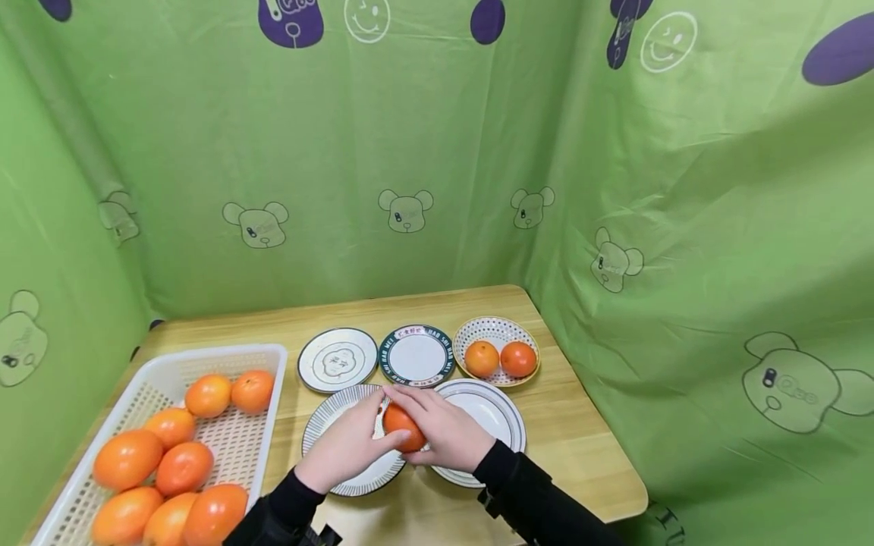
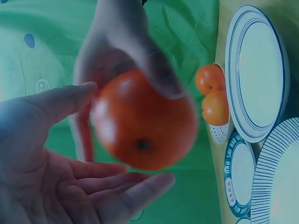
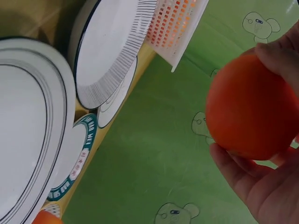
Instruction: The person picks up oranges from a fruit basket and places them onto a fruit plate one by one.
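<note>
Above the edge of the striped-rim plate (image 1: 369, 481), the right hand (image 1: 452, 430) grips a partly hidden tomato (image 1: 403, 428); the left hand (image 1: 353, 444) spreads around it, its contact blurred in the left wrist view.

The person wears a long, plain black fabric left sleeve (image 1: 269, 523) and a matching black fabric right sleeve (image 1: 570, 516). Each narrows to a smooth, close-fitting black cuff at the wrist, beyond which the bare left hand (image 1: 351, 444) and bare right hand (image 1: 447, 428) show. Behind the right cuff sits a thicker, strap-like black band (image 1: 522, 479); a small, angular black piece (image 1: 329, 535) juts beside the left sleeve.
</note>
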`<action>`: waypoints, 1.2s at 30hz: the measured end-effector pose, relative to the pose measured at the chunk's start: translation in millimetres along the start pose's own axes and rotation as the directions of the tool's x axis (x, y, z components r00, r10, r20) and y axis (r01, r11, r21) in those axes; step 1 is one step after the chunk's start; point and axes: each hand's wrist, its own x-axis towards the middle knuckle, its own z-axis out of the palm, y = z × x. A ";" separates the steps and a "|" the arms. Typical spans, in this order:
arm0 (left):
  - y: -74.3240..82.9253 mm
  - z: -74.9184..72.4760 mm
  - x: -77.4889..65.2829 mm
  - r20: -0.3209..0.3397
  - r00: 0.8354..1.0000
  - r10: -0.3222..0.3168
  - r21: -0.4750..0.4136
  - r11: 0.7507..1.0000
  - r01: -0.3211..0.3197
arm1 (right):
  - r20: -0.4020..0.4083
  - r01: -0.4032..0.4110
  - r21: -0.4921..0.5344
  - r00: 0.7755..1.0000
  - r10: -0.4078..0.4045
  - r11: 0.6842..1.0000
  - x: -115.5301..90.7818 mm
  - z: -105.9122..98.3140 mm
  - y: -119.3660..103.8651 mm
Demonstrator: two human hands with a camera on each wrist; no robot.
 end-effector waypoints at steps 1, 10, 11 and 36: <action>-0.8 -0.7 -0.6 0.005 1.000 -0.007 0.010 1.000 0.007 | 0.015 -0.012 0.010 1.000 0.011 1.000 -1.7 0.1 4.5; -13.8 -7.0 -11.2 -0.009 0.999 -0.042 0.075 0.996 0.042 | 0.234 -0.431 0.001 0.877 0.419 0.902 -25.0 -1.9 92.9; -15.4 -7.0 -12.6 -0.008 0.999 -0.042 0.078 0.996 0.043 | 0.242 -0.476 -0.024 0.850 0.467 0.879 -26.9 -1.7 104.2; -33.6 -9.5 -25.4 0.064 0.992 -0.111 0.015 0.994 0.110 | 0.029 -0.611 -0.267 0.768 0.640 0.745 -32.3 59.6 198.3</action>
